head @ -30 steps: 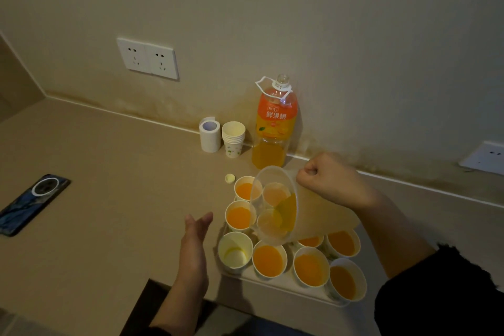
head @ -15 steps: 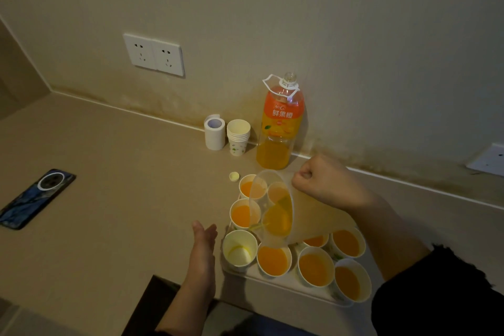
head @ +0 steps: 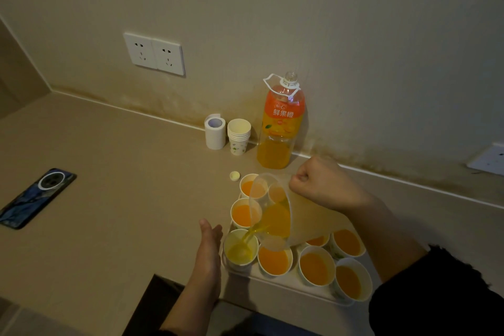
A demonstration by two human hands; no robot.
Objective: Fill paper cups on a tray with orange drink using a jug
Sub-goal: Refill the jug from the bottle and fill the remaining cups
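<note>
Right hand (head: 324,188), fingers curled gripping the jug (head: 275,215), tips its spout toward seven o'clock over the corner paper cup (head: 240,248) (barely filled); left hand (head: 208,251), fingers straight together, sits at the cup's nine.

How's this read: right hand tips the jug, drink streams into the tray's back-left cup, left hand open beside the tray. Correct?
Wrong cup. The head view shows the stream landing in the front-left cup, next to the left hand, not the back-left one. Right hand, jug and tray as stated.

Translucent plastic jug (head: 308,215), paper cups (head: 316,264), matt countertop (head: 122,199), glossy phone (head: 35,198)
</note>
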